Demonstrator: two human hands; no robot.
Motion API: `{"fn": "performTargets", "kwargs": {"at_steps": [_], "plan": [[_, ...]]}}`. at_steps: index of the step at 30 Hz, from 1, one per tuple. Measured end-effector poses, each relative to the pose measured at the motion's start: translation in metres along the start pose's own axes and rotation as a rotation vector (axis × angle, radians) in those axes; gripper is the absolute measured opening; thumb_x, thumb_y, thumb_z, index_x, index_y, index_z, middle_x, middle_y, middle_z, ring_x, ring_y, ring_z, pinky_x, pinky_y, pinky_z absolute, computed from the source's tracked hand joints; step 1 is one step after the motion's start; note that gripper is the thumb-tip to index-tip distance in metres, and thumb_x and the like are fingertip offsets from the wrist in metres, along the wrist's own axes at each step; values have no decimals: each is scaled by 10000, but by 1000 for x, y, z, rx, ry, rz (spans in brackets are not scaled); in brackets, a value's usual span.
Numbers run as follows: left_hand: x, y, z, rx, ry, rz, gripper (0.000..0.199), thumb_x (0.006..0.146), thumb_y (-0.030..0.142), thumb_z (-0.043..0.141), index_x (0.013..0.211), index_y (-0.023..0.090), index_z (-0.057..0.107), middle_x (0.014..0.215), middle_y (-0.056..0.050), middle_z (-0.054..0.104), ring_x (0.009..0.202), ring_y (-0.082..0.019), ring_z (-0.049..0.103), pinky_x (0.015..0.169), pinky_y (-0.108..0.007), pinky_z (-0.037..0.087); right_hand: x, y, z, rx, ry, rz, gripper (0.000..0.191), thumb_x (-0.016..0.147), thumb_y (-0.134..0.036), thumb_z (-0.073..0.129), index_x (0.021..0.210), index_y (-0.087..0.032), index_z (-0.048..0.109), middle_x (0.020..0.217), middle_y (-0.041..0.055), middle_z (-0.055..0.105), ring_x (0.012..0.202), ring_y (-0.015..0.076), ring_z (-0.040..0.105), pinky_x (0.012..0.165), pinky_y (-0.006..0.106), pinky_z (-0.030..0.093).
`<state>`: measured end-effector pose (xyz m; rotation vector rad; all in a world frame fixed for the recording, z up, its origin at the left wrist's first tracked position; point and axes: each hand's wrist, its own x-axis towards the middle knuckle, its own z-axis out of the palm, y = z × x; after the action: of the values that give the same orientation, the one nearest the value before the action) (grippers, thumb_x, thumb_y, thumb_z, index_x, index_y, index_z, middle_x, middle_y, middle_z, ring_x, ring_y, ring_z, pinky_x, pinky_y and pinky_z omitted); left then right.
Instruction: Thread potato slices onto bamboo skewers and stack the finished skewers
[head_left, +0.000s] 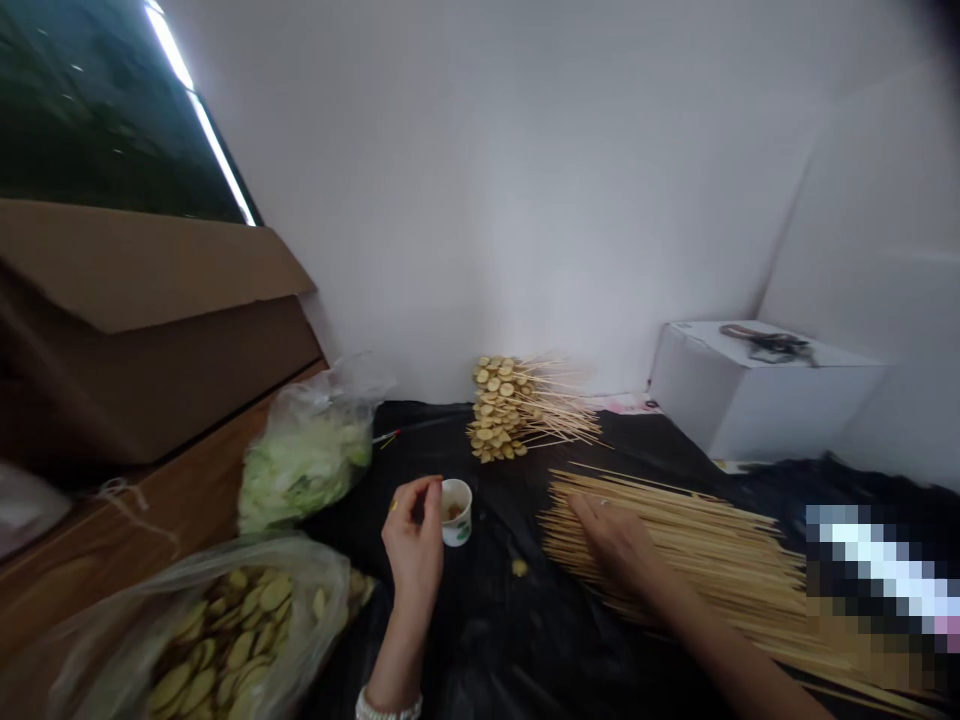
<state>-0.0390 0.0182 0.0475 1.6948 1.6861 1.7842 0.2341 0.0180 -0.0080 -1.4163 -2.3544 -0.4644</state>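
Note:
My left hand is closed in a pinch at the left side of a small white paper cup. Whatever is between its fingertips, I cannot make out. The cup stands upright with something brownish inside. My right hand rests on the near ends of a wide pile of thin bamboo skewers, fingers together and pressed onto the sticks; its fingertips are partly hidden. Between the hands, a single potato slice lies on the black sheet. Behind the cup is a stack of skewered potato slices, sticks pointing right.
An open plastic bag of potato slices sits front left, with a clear bag of pale green leaves behind it. A cardboard box stands at the left. At the back right, a white box has a dark tangled item on top.

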Motion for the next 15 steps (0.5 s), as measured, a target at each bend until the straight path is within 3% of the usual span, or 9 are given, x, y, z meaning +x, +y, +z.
{"fn": "performTargets", "kwargs": {"at_steps": [2, 5, 8, 11, 15], "plan": [[14, -13, -9, 41, 10, -68, 231, 831, 342, 534, 924, 187, 679, 924, -67, 635, 837, -193, 598, 731, -302, 485, -1, 0, 2, 3, 13, -36, 306, 779, 12, 427, 1013, -156, 534, 847, 61, 631, 688, 179, 574, 586, 271, 338], [17, -31, -10, 34, -96, -131, 220, 789, 292, 536, 893, 184, 697, 962, -87, 644, 899, -216, 609, 762, -334, 510, -2, -1, 6, 24, 3, -50, 313, 758, 8, 442, 995, -167, 548, 851, 55, 635, 682, 176, 582, 582, 269, 338], [9, -41, -3, 48, -229, -166, 234, 724, 142, 496, 791, 195, 715, 1016, -83, 655, 986, -224, 605, 887, -378, 477, -3, -2, 9, 44, -5, -63, 333, 744, 17, 433, 986, -177, 553, 853, 46, 636, 671, 166, 588, 580, 266, 334], [2, -45, 3, 28, -394, -160, 384, 631, 13, 432, 789, 210, 722, 1110, -59, 641, 1050, -205, 589, 949, -369, 444, -5, -2, 12, 35, 6, -58, 344, 737, 6, 436, 1004, -179, 548, 842, 39, 633, 658, 172, 588, 573, 276, 323], [-2, -39, 2, 37, -570, -71, 540, 581, -51, 407, 934, 232, 701, 1102, -31, 654, 1056, -180, 585, 963, -341, 432, -6, -2, 16, 31, 20, -58, 335, 749, 0, 429, 1006, -183, 542, 825, 28, 627, 638, 171, 577, 567, 283, 307]]}}
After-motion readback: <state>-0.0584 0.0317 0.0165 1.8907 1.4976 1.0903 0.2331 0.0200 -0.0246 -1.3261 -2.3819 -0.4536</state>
